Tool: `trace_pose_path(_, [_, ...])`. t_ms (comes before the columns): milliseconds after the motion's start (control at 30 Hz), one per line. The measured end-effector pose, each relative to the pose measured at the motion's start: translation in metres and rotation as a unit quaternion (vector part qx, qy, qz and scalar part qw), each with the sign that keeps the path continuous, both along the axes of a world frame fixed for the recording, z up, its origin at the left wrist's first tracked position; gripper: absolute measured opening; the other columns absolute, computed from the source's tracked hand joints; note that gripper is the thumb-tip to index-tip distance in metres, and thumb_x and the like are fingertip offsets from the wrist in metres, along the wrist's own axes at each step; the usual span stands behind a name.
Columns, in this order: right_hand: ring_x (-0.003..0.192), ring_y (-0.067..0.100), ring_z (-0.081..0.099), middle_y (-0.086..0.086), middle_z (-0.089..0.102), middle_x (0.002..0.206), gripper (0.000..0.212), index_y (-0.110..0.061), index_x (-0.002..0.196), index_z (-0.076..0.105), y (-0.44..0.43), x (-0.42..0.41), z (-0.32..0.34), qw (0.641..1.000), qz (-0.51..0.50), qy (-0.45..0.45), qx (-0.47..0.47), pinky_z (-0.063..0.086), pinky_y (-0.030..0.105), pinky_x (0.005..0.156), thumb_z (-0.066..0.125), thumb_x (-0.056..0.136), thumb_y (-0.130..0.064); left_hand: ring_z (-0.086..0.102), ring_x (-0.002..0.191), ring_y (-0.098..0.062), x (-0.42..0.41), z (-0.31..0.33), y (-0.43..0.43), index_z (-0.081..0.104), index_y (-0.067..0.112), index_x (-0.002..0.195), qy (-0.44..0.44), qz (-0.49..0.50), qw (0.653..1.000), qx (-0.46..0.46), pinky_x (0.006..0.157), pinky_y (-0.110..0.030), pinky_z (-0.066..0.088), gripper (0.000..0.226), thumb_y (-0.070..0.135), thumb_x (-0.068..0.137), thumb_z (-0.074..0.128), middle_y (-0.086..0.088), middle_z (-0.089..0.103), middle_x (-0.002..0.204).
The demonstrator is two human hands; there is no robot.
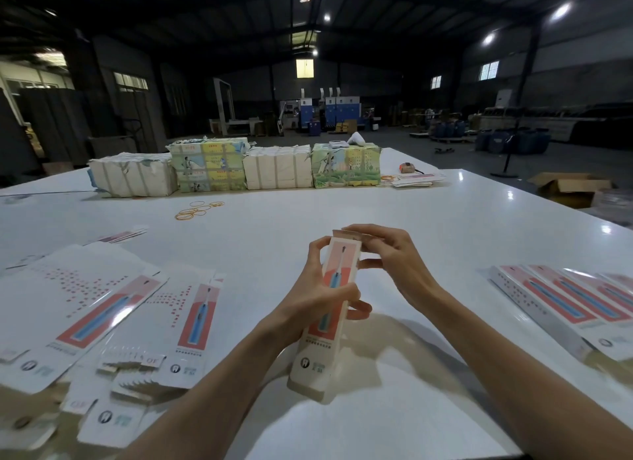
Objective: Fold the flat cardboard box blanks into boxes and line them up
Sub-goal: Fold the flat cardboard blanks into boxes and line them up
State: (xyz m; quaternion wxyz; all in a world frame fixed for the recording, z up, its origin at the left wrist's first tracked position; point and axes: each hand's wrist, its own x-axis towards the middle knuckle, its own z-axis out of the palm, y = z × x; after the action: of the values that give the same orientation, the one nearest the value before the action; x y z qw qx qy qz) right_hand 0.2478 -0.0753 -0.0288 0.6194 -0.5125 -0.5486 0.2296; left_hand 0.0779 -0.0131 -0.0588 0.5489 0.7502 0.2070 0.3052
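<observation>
While the head view is the only one on hand, I record the following from it. A long narrow box (334,309), printed with a blue toothbrush on a red panel, is held over the near middle of the white table (342,202), tilted with its top end away from me. Its lower end sits close to the tabletop, but I cannot tell whether it touches. The left hand (322,288) grips the box at mid-length, thumb lying on the printed face and fingers curled round behind it. The right hand (394,257) is at the top end, its fingers bent over the brown end flap (346,234) and pinching it, thumb against the box's side. To the left, flat box blanks (102,309) lie overlapping in a loose spread, printed side up. To the right, folded boxes (561,295) lie side by side in a row, touching. Further back I note loose rubber bands (198,209), and along the far edge four strapped paper bundles (239,167) set end to end. An orange tape measure (407,168) rests just beside the rightmost bundle. Off the table to the right, an open carton (568,187) stands on the floor.
</observation>
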Motion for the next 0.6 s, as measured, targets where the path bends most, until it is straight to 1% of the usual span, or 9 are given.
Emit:
trace_pose_path(67, [0.107, 0.029, 0.075, 0.006, 0.077, 0.117, 0.030, -0.009, 0.121, 0.075, -0.0013, 0.0012, 0.0041, 0.998, 0.034, 0.055, -0.022, 0.065, 0.043, 0.084, 0.047, 0.110, -0.015, 0.080, 0.089, -0.023, 0.0003, -0.0005, -0.0007, 0.022, 0.054, 0.143, 0.001, 0.005, 1.000, 0.007, 0.071, -0.032, 0.064, 0.093, 0.027, 0.078, 0.083, 0.000, 0.055, 0.128])
trace_pose_path(133, [0.106, 0.031, 0.076, 0.010, 0.078, 0.115, 0.031, -0.008, 0.116, 0.078, -0.0021, 0.0005, 0.0072, 0.993, 0.053, 0.098, -0.034, 0.065, 0.042, 0.081, 0.053, 0.109, -0.026, 0.080, 0.089, -0.025, 0.0003, -0.0009, -0.0014, 0.022, 0.057, 0.142, 0.002, 0.005, 1.000, 0.016, 0.071, -0.033, 0.065, 0.093, 0.027, 0.079, 0.083, 0.001, 0.054, 0.129])
trace_pose_path(167, [0.105, 0.031, 0.076, 0.010, 0.078, 0.113, 0.029, -0.011, 0.112, 0.080, -0.0023, 0.0008, 0.0077, 0.991, 0.055, 0.113, -0.040, 0.065, 0.041, 0.079, 0.058, 0.107, -0.028, 0.080, 0.089, -0.026, 0.0000, -0.0010, -0.0018, 0.021, 0.058, 0.141, 0.004, 0.005, 1.000, 0.022, 0.071, -0.033, 0.065, 0.093, 0.027, 0.079, 0.083, 0.002, 0.054, 0.129])
trace_pose_path(233, [0.103, 0.030, 0.076, 0.011, 0.079, 0.109, 0.019, -0.015, 0.105, 0.083, -0.0013, 0.0028, 0.0073, 0.989, 0.054, 0.131, -0.051, 0.064, 0.040, 0.075, 0.066, 0.102, -0.024, 0.080, 0.088, -0.025, -0.0008, -0.0014, -0.0026, 0.021, 0.060, 0.139, 0.003, 0.002, 0.999, 0.034, 0.071, -0.031, 0.065, 0.092, 0.028, 0.081, 0.083, 0.004, 0.054, 0.128])
trace_pose_path(300, [0.102, 0.029, 0.076, 0.013, 0.078, 0.107, 0.014, -0.015, 0.103, 0.083, -0.0002, 0.0055, 0.0065, 0.984, 0.057, 0.154, -0.064, 0.064, 0.040, 0.073, 0.069, 0.100, -0.018, 0.080, 0.087, -0.025, -0.0015, -0.0015, -0.0034, 0.020, 0.061, 0.138, -0.002, -0.001, 0.999, 0.043, 0.069, -0.029, 0.064, 0.092, 0.025, 0.082, 0.083, 0.007, 0.053, 0.127])
trace_pose_path(400, [0.100, 0.028, 0.077, 0.013, 0.078, 0.106, 0.014, -0.015, 0.102, 0.083, 0.0011, 0.0068, 0.0056, 0.979, 0.055, 0.179, -0.078, 0.063, 0.038, 0.071, 0.070, 0.099, -0.016, 0.080, 0.086, -0.026, -0.0010, -0.0013, -0.0045, 0.019, 0.060, 0.140, -0.008, -0.004, 0.999, 0.053, 0.069, -0.029, 0.064, 0.094, 0.022, 0.084, 0.084, 0.009, 0.053, 0.127])
trace_pose_path(500, [0.101, 0.027, 0.077, 0.012, 0.079, 0.105, 0.015, -0.016, 0.101, 0.083, 0.0020, 0.0076, 0.0055, 0.980, 0.049, 0.174, -0.081, 0.063, 0.036, 0.072, 0.068, 0.100, -0.017, 0.079, 0.089, -0.027, 0.0001, -0.0018, -0.0054, 0.016, 0.058, 0.144, -0.024, -0.006, 0.998, 0.058, 0.070, -0.031, 0.064, 0.101, 0.016, 0.084, 0.085, 0.007, 0.053, 0.128])
trace_pose_path(600, [0.100, 0.026, 0.077, 0.010, 0.079, 0.105, 0.020, -0.017, 0.098, 0.084, 0.0026, 0.0076, 0.0062, 0.982, 0.048, 0.161, -0.084, 0.063, 0.037, 0.073, 0.065, 0.101, -0.015, 0.077, 0.097, -0.021, 0.0000, -0.0012, -0.0063, 0.015, 0.062, 0.143, -0.034, -0.004, 0.998, 0.062, 0.071, -0.030, 0.064, 0.105, 0.016, 0.082, 0.086, 0.012, 0.052, 0.127])
